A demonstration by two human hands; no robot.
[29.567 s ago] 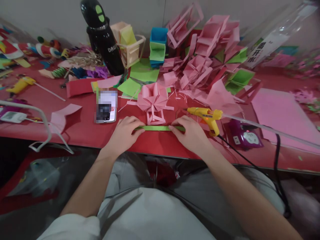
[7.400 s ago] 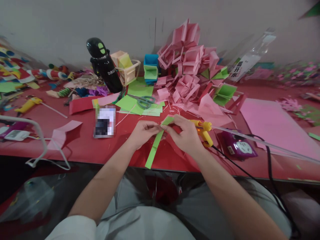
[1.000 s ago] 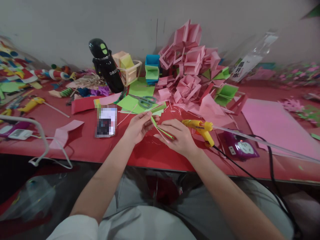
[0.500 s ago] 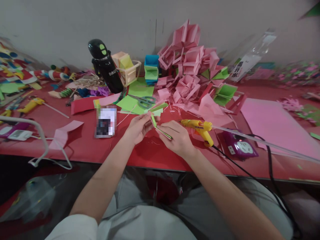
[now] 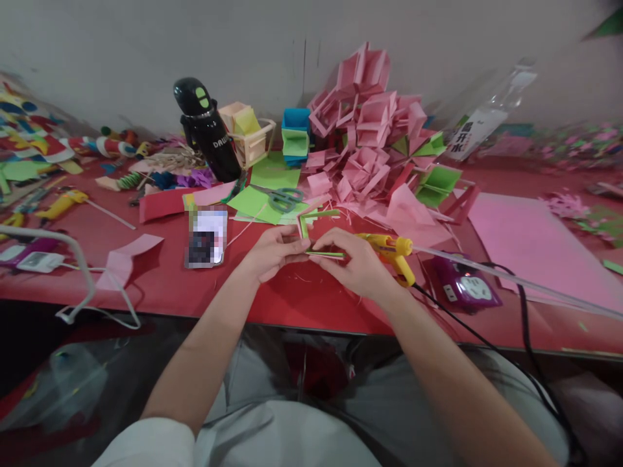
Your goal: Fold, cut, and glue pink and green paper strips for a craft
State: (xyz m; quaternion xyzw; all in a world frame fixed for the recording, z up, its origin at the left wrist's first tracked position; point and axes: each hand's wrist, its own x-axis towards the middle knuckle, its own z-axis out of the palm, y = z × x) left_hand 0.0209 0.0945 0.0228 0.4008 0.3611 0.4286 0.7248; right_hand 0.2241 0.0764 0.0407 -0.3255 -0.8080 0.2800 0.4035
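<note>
A folded strip of green and pink paper (image 5: 304, 227) is held between both hands above the red table. My left hand (image 5: 277, 251) is closed on its left side, with fingers and thumb at the fold. On the right, my right hand (image 5: 351, 258) pinches the lower arm of the strip between thumb and fingers. The strip's upper arm points right and stands apart from the lower one. Just right of my right hand lies a yellow glue gun (image 5: 400, 250), partly hidden by that hand.
Scissors (image 5: 285, 199) rest on green sheets behind the hands. A phone (image 5: 207, 239) lies left; a black bottle (image 5: 214, 139) stands behind it. Pink paper boxes (image 5: 370, 123) are piled at the back. A purple power socket (image 5: 467, 285) with a black cable is at right.
The folded strip has turned and opened into a squarer bracket shape. My right hand has shifted slightly right, and my left hand's fingers now lie lower along the fold.
</note>
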